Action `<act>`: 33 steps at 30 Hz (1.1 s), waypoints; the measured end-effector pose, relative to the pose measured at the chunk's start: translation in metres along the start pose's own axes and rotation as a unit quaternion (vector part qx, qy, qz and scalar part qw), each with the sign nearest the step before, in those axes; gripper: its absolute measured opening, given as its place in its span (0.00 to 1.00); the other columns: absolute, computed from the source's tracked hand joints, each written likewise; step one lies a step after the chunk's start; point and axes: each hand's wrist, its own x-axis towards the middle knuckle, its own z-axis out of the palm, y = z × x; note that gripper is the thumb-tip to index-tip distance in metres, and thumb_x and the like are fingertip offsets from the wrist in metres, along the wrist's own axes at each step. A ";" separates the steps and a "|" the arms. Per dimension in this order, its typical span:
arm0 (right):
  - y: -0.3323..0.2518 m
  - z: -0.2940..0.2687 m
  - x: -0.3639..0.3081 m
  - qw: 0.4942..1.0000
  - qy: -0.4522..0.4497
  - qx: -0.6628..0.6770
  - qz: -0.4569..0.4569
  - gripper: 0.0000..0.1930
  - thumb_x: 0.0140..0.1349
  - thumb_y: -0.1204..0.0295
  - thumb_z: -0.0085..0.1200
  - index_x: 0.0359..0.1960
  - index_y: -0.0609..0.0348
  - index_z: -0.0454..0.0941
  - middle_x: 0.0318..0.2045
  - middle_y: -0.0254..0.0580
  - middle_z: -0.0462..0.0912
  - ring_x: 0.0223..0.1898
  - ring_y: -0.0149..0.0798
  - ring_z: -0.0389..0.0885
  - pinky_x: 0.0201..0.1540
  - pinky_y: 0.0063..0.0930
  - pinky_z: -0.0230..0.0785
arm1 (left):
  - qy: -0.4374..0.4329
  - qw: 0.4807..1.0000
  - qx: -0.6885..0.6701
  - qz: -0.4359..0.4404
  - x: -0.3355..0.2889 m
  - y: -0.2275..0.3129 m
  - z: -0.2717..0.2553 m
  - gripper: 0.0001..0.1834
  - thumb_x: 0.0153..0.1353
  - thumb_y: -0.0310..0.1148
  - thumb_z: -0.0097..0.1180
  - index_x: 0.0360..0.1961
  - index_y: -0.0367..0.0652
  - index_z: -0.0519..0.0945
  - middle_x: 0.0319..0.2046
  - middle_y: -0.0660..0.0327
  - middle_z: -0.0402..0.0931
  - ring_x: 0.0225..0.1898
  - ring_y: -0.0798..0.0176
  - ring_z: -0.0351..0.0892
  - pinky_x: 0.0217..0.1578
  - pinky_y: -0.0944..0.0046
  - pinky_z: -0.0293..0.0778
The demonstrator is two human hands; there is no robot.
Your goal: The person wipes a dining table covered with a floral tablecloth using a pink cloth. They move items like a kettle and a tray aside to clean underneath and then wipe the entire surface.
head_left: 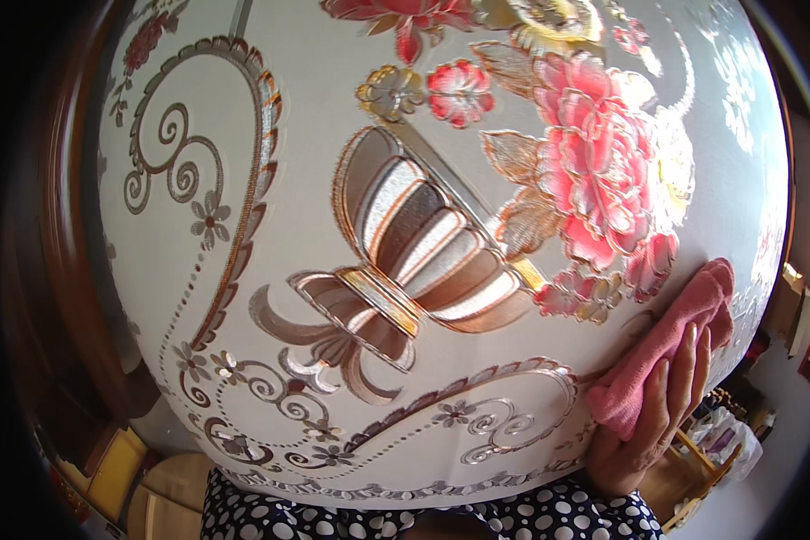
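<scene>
A white table cover [315, 225] fills most of the head view, patterned with pink flowers, gold leaves, a striped vase shape and brown scrolls. Near its right front part, my right hand [661, 409] presses a folded pink cloth [666, 351] against the surface. The fingers lie over the near side of the cloth, and the thumb is hidden. My left hand does not appear.
Dark wooden furniture [63, 180] stands along the left side. A light wooden chair [166, 499] is at the lower left. To the lower right, a clear plastic bag [736, 445] rests by a wooden frame [688, 463]. Polka-dot clothing [270, 517] shows at the near edge.
</scene>
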 end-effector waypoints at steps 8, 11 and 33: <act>-0.006 -0.002 -0.037 0.995 0.073 0.065 -0.027 0.21 0.53 0.68 0.57 0.49 0.59 0.75 0.57 0.51 0.71 0.61 0.57 0.65 0.63 0.49 0.52 | 0.089 0.996 0.001 0.008 0.047 -0.011 -0.012 0.20 0.66 0.33 0.46 0.58 0.41 0.68 0.43 0.56 0.78 0.40 0.61 0.78 0.40 0.61 0.74; -0.013 0.002 -0.051 0.989 0.135 0.049 -0.043 0.23 0.53 0.69 0.57 0.52 0.58 0.73 0.59 0.46 0.70 0.62 0.52 0.63 0.63 0.46 0.52 | 0.130 0.991 -0.015 0.012 0.049 -0.011 -0.008 0.20 0.66 0.32 0.45 0.59 0.41 0.68 0.43 0.56 0.78 0.39 0.61 0.78 0.40 0.61 0.74; -0.053 -0.020 -0.113 0.941 0.296 0.069 -0.147 0.33 0.55 0.49 0.55 0.58 0.54 0.68 0.62 0.45 0.63 0.66 0.50 0.54 0.67 0.51 0.40 | 0.760 0.426 -0.400 0.283 -0.278 0.069 -0.013 0.21 0.69 0.28 0.40 0.62 0.38 0.63 0.49 0.53 0.74 0.46 0.62 0.75 0.46 0.64 0.72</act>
